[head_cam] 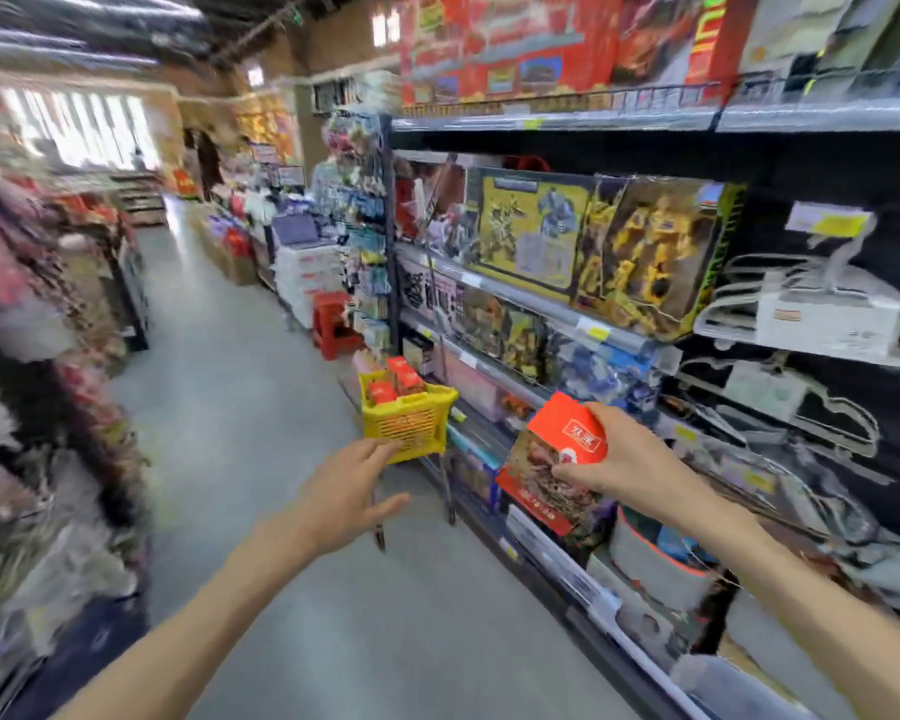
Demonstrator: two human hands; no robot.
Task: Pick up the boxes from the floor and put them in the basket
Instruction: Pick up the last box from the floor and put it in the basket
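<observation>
A yellow basket [411, 423] on a small wheeled frame stands in the aisle against the toy shelves, with several red boxes [397, 383] standing in it. My right hand [617, 459] holds another red box [552, 465] with a food picture on it, raised to the right of the basket and a little nearer to me. My left hand [349, 491] is open with fingers spread, stretched toward the basket's near wall, its fingertips right at that wall. The whole picture is blurred by motion.
Toy shelves [619, 330] with boxed yellow robots run along the right. A red stool [333, 324] stands beyond the basket. Racks of goods [37, 356] line the left side. Grey floor [240, 407] stretches down the aisle between them.
</observation>
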